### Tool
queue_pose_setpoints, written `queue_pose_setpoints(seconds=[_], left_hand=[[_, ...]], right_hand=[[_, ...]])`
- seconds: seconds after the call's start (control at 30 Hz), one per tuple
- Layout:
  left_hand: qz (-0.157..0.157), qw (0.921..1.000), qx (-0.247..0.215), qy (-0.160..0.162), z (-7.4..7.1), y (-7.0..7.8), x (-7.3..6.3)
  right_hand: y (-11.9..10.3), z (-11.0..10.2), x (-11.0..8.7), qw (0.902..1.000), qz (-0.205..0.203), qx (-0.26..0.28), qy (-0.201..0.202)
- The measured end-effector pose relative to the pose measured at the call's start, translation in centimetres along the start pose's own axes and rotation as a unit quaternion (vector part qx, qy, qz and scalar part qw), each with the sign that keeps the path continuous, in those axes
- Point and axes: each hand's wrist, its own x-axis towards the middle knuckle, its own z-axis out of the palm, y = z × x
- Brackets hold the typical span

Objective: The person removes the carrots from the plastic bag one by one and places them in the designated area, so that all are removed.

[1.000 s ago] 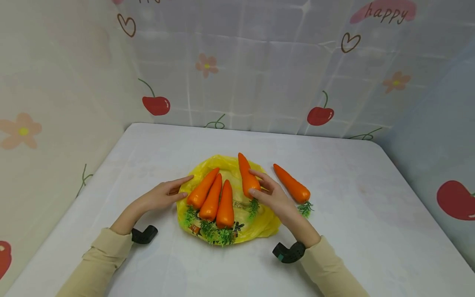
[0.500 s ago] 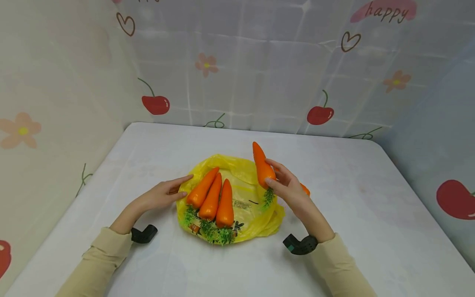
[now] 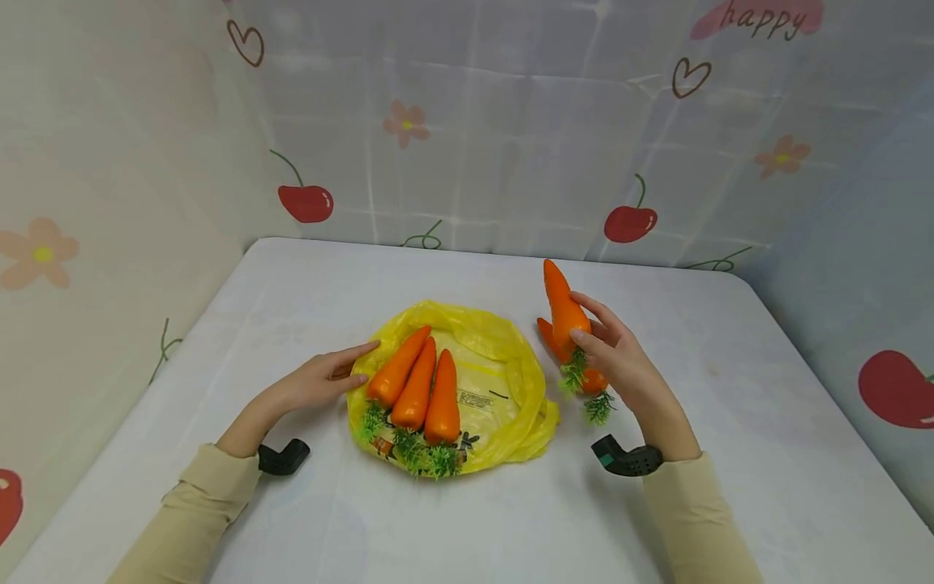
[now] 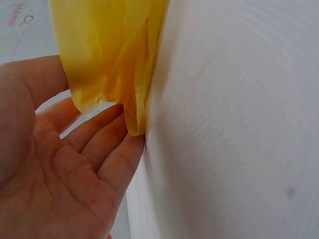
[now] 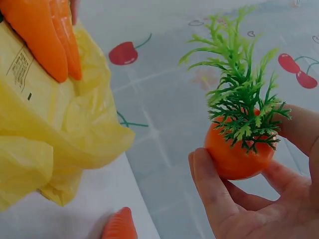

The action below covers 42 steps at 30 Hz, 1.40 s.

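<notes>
My right hand [image 3: 620,353] pinches an orange toy carrot [image 3: 564,300] by its thick end, tip pointing up and away. Its green leafy top [image 5: 241,94] shows large in the right wrist view, with fingers and thumb either side of the root. Behind and below it, a second carrot [image 3: 595,383] lies on the table right of the bag. My left hand [image 3: 321,381] rests at the left edge of a yellow plastic bag [image 3: 503,332], its fingers loosely extended against the plastic [image 4: 109,50]. Inside the bag, three carrots [image 3: 414,389] lie side by side, leaves toward me.
The white table [image 3: 350,535] ends at a back edge against a printed curtain [image 3: 511,122] with cherries and flowers. Similar printed sheets [image 3: 109,162] close in the left and right sides. Black wrist devices [image 3: 627,458] sit near both cuffs.
My right hand has lifted the carrot out over the bag and carried it right, above the carrot on the table. The left hand has stayed at the bag's edge.
</notes>
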Motion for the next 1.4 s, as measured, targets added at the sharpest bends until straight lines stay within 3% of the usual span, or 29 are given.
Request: queue_pose_setpoints(seconds=[0.4, 0.7, 1.4], left_hand=[[-0.005, 1.0, 0.001, 0.001, 0.0, 0.1, -0.1], [-0.006, 1.0, -0.004, 0.0, 0.1, 0.1, -0.1], [-0.007, 0.9999, 0.009, 0.004, 0.0, 0.0, -0.1]], right_hand=[[1.4, -5.2, -0.5, 0.9985, -0.045, 0.016, -0.025], [3.6, -8.7, -1.0, 0.999, -0.032, 0.013, -0.03], [7.8, -10.2, -0.4, 0.9967, 0.025, 0.003, -0.077]])
